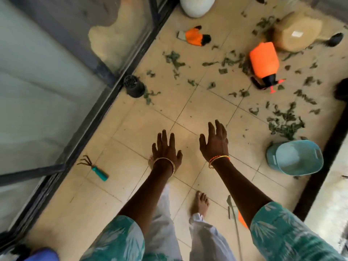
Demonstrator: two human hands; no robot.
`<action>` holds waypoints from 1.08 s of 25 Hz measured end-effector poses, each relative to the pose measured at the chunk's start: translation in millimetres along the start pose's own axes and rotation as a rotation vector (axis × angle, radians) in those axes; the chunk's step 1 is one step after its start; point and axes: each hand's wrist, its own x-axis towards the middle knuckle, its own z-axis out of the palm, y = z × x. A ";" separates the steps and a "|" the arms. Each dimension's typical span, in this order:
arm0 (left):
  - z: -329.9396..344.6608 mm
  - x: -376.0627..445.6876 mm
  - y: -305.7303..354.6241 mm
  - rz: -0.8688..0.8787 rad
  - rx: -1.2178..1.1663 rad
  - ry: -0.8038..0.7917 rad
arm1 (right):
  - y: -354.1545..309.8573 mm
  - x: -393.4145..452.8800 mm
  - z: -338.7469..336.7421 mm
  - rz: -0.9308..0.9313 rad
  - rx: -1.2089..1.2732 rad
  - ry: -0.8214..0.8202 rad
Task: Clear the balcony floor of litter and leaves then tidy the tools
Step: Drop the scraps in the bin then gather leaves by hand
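The leaves (286,123) lie scattered on the tiled balcony floor (131,166), mostly in the far and right part of it, with the thickest heap just beyond the teal bucket (295,157), which lies on its side near the right edge with its mouth turned toward the person. The hand rake (94,167) lies flat on the floor at the left, close to the dark frame of the glass door (105,102); its long axis runs diagonally, the teal handle pointing to the near right and the dark prongs pointing to the far left, toward the frame. The orange sprayer bottle (264,63) lies tipped over among the leaves, its long axis going from the orange body at the far side to the black pump head and nozzle at the near side. An orange and black glove (195,37) lies farther away, near a white pot (196,5), and a small black pot (134,86) lies on its side just beside the door frame. A beige pot (297,32) lies tipped over behind the sprayer. Both arms are stretched forward and down over the bare tiles, with the backs of the hands up. The left hand (166,152) has its fingers straight and a little spread, and it holds nothing. The right hand (214,143) is also flat with the fingers relaxed, reaching slightly farther, and it is empty. The two hands are near each other but do not touch, and both are well apart from the leaves and the tools
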 end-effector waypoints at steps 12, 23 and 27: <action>-45.3 236.7 -143.4 -0.068 0.124 0.055 | -84.8 192.5 125.3 -0.035 -0.026 -0.090; 33.3 451.3 -190.4 0.015 0.157 0.425 | -90.5 403.7 332.0 -0.477 -0.194 -0.307; 30.7 499.8 -200.0 -0.012 0.274 0.475 | -92.5 430.9 385.4 -0.579 -0.071 -0.179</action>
